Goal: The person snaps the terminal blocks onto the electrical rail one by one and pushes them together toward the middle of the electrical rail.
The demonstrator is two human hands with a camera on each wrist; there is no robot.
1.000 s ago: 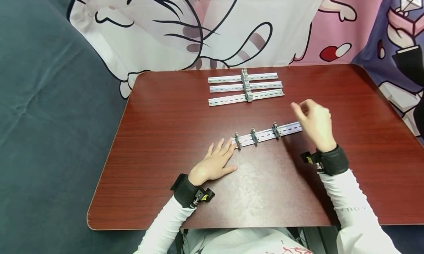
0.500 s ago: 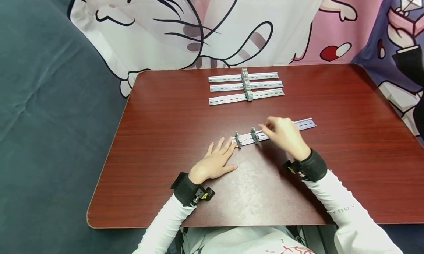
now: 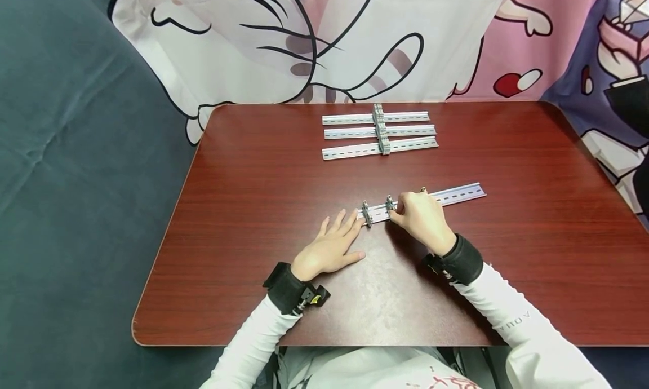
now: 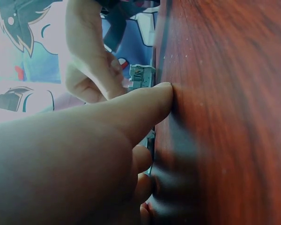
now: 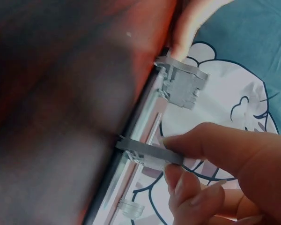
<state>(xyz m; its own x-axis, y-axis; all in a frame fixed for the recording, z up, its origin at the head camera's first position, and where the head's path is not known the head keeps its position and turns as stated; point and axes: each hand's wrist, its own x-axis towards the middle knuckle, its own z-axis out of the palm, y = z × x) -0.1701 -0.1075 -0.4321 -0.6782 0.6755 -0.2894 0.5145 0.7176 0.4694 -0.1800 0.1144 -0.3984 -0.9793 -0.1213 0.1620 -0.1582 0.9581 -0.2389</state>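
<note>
A slotted metal DIN rail [image 3: 458,194] lies slantwise on the table with grey terminal blocks standing across it. My left hand [image 3: 327,253] is spread flat, its fingertips on the rail's left end beside the leftmost terminal block [image 3: 367,214]. With thumb and fingers, my right hand [image 3: 425,220] pinches the middle terminal block [image 5: 150,152], which sits across the rail. Only the top of a third terminal block [image 3: 423,190] shows past the right hand. The left thumb covers much of the rail in the left wrist view.
Farther back, three parallel DIN rails [image 3: 350,151] lie joined by a row of grey terminal blocks [image 3: 380,129] across their middles. They rest on the reddish-brown table [image 3: 228,220]. A printed cloth [image 3: 243,73] hangs along the back edge.
My right hand has moved left along the rail, from its right end to the middle terminal block, and now pinches it. My left hand has stayed on the rail's left end.
</note>
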